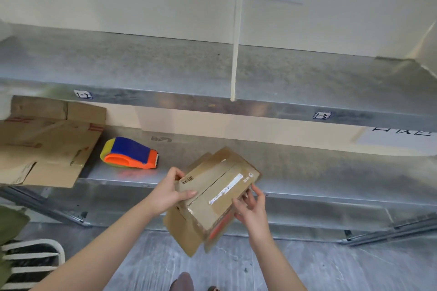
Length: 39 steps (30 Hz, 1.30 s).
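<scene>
A brown cardboard box (212,194) with a white label strip and a barcode is held tilted in front of the lower metal shelf (307,168). Loose flaps hang below it toward the floor. My left hand (169,192) grips its left edge, thumb on top and fingers behind. My right hand (251,205) holds the right side, fingers spread along the edge and underneath. An orange, blue and yellow tape dispenser (131,153) lies on the shelf to the left of the box.
Flattened cardboard boxes (45,144) lie on the shelf's left end, overhanging its front edge. An upper metal shelf (212,71) runs above, with a cream upright post (237,30). A white wire basket (30,260) stands at the lower left on the grey floor.
</scene>
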Tool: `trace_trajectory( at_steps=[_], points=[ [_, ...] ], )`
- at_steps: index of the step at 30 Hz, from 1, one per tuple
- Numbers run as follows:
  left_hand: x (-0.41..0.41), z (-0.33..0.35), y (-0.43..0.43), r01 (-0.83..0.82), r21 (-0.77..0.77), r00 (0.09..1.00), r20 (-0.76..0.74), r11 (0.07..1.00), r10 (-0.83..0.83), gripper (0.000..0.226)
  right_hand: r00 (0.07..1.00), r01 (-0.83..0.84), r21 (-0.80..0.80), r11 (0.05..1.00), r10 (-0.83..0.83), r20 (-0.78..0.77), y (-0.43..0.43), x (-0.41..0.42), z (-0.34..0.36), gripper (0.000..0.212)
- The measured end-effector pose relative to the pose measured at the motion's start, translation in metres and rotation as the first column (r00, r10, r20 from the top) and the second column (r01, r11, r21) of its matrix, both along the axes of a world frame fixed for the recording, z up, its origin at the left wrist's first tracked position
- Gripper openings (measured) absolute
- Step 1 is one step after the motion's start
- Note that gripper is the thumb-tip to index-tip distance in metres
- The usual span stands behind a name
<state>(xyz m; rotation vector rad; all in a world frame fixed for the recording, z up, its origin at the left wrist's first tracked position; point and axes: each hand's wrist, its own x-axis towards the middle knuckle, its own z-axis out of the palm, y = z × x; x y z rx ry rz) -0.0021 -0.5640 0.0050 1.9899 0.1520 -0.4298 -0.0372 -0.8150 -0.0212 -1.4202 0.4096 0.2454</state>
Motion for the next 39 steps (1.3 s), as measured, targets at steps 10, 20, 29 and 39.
trace_trajectory(
  at_steps=[10,20,29,39],
  points=[
    [-0.035,0.039,0.018,0.151,0.08,0.962,0.217,0.985,-0.165,0.08,0.978,-0.051,-0.039,0.998,0.058,0.202,0.02,0.006,0.041,0.061],
    [-0.041,0.051,0.008,-0.177,0.063,0.905,0.403,0.982,0.137,0.067,0.816,-0.409,-0.435,0.802,0.535,0.218,0.035,0.018,0.072,0.09],
    [-0.048,0.053,0.012,-0.062,-0.083,0.945,0.315,0.995,0.085,0.075,0.808,-0.368,-0.548,0.751,0.55,0.21,0.016,0.019,0.081,0.078],
    [-0.015,0.027,0.008,0.013,-0.059,0.981,0.194,0.998,-0.002,0.069,0.841,-0.336,-0.572,0.749,0.512,0.176,0.025,0.043,0.046,0.081]
  ],
)
